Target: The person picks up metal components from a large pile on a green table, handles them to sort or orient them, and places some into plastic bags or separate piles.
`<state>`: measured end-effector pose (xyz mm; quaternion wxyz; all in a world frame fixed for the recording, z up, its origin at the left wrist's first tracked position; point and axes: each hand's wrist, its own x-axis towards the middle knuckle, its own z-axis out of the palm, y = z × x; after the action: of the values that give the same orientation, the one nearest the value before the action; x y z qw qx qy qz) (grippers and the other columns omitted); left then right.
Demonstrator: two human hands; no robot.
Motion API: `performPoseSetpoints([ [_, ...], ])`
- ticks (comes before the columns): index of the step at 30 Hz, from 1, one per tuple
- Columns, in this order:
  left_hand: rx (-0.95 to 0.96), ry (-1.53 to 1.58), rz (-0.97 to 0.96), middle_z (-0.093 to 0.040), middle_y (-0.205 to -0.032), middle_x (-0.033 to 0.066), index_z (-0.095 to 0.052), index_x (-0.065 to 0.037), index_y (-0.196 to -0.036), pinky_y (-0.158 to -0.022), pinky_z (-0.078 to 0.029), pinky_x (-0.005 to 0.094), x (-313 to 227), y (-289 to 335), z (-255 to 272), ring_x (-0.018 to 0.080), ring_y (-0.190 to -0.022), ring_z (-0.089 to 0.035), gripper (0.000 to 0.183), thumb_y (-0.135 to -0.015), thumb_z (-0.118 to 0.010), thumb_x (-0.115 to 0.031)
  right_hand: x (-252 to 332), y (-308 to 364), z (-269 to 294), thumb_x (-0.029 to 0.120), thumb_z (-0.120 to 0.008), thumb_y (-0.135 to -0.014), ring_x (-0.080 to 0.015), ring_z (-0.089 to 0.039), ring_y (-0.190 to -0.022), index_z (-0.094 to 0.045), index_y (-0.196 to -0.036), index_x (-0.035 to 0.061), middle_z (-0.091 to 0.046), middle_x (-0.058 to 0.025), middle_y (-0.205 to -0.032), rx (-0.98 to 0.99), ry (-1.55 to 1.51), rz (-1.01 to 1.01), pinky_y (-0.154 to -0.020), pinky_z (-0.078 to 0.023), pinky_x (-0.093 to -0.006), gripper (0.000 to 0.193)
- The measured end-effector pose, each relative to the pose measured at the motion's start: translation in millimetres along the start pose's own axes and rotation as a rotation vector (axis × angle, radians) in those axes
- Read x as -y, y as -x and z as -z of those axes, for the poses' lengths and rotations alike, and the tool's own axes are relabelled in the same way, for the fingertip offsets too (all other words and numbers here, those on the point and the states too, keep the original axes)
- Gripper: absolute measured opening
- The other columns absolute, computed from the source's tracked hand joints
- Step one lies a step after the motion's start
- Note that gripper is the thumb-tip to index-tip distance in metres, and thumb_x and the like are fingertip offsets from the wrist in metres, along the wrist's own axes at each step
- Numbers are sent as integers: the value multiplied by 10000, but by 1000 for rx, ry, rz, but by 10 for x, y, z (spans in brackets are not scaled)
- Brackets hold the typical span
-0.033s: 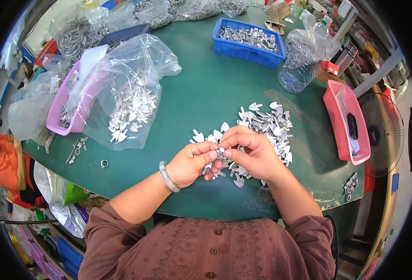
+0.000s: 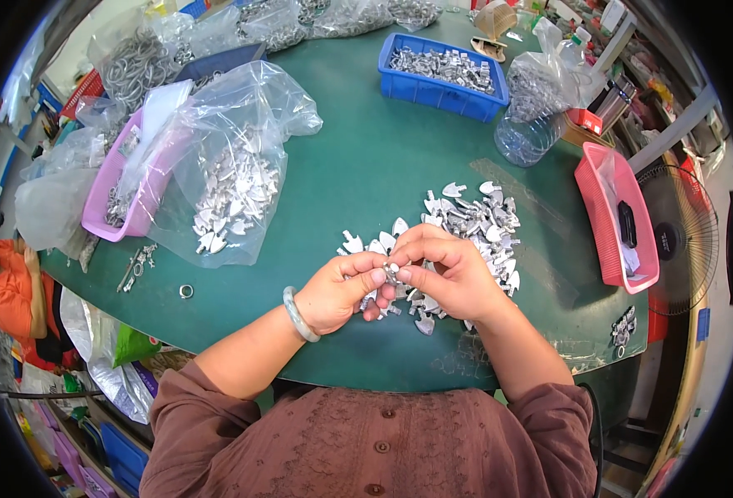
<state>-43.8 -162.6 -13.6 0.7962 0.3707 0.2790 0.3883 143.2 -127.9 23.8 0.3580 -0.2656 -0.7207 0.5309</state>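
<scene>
My left hand (image 2: pixel 346 292) and my right hand (image 2: pixel 449 272) meet over the near part of the table, fingertips pinched together. Between them is a small silvery metal part (image 2: pixel 392 270), gripped from both sides; the fingers cover most of it, so its exact shape does not show. Under and behind the hands spreads a loose pile of silver, shield-shaped metal pieces (image 2: pixel 491 224) with short stubs. A few more such pieces (image 2: pixel 351 242) lie just beyond my left fingers. On my left wrist is a pale bangle (image 2: pixel 300 315).
Left on the green table (image 2: pixel 342 124) lies a clear plastic bag (image 2: pixel 246 178) of similar pieces, beside a lilac basket (image 2: pixel 92 203). Farther back is a blue bin (image 2: pixel 441 95) of metal parts. A pink basket (image 2: pixel 592 212) and fan (image 2: pixel 674 241) stand right. A person (image 2: pixel 14 286) sits left.
</scene>
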Motion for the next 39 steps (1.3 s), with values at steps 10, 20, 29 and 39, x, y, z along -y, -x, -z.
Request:
performPoseSetpoints([
  [10,12,331,-52,-523,-872,109,-494,-14,-984,-564,-451,276,-127,-22,86,198,-765,-539,221,-854,-414,-174,-41,-12,72,16,-598,-698,-253,-510,-806,-599,-852,43,-534,-78,-832,-81,577,191,-714,-408,-340,156],
  [20,-203,346,-115,-493,-849,75,-519,-33,-832,-535,-393,227,-194,-10,157,148,-711,-483,209,-861,-458,-231,-148,-16,-79,81,-634,-643,-220,-465,-797,-609,-742,81,-496,-42,-775,68,882,210,-752,-333,-343,102],
  [29,-200,-77,-25,-519,-720,6,-556,-57,-929,-472,-348,195,-167,5,61,83,-593,-455,177,-872,-491,-211,-95,-50,59,57,-533,-761,-261,-488,-718,-540,-740,18,-519,-89,-710,-15,431,80,-677,-385,-357,44],
  [39,-134,67,110,-545,-758,27,-541,-70,-956,-468,-354,196,-143,5,34,87,-602,-477,145,-875,-483,-175,-78,-44,56,83,-508,-803,-253,-491,-716,-533,-751,5,-514,-97,-708,-17,330,10,-661,-395,-339,96],
])
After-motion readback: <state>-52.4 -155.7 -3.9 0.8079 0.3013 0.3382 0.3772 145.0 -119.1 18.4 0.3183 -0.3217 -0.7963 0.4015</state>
